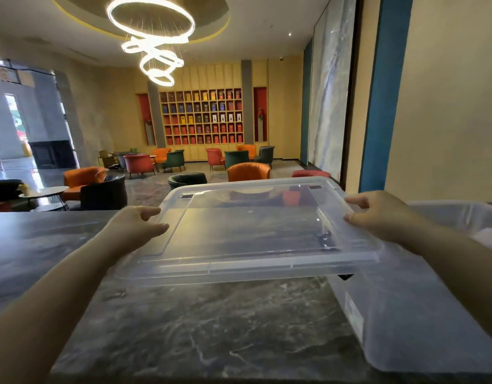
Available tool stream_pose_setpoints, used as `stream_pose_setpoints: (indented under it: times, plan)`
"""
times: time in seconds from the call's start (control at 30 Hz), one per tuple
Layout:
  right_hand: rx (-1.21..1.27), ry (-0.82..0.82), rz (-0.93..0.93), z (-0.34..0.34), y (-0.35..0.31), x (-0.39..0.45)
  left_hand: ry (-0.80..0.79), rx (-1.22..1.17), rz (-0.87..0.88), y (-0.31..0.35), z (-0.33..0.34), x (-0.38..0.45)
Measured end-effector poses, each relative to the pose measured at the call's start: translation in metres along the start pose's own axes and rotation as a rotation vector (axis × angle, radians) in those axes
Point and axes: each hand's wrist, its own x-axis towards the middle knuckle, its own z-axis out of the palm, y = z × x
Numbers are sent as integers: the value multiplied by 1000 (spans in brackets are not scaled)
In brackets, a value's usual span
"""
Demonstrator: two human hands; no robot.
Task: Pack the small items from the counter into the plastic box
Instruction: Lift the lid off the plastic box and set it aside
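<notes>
**Both hands hold clear lid above marble tabletop**

From my remote seat, I see the clear plastic lid (247, 231) held flat in the air over the dark, veined tabletop (200, 328), near the middle of the view. My left hand (134, 225) takes its short edge at nine o'clock, the grip closed on the rim with the thumb on top and the fingers (159, 227) curled against the side. My right hand (377, 214) takes the opposite edge at three o'clock, its grip likewise closed on the lid, fingertips pressed to the rim.

The plastic box (422, 314) sits on the tabletop at four o'clock, open-topped, its near corner just under the lid's right end. Something pale shows inside it at the far right, too blurred to identify. I can make out no small items on the bare stretch of tabletop.

Beyond the tabletop, at twelve o'clock, lies a lounge with orange, red and dark green armchairs (247, 171), a wall of shelves (201, 117) and a ring chandelier (153, 42) overhead.
</notes>
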Motion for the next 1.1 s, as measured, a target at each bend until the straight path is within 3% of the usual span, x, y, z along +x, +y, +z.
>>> stream_pose_setpoints:
  times: [0.27, 0.6, 1.1]
  plan:
    - [26, -45, 31, 82, -56, -5, -25, 5, -17, -93, -39, 14]
    - [37, -121, 182, 184, -27, -29, -132, 73, -50, -165, 18, 4]
    - [-256, -199, 149, 222, 18, -18, -222, 501, -18, -201, 51, 25]
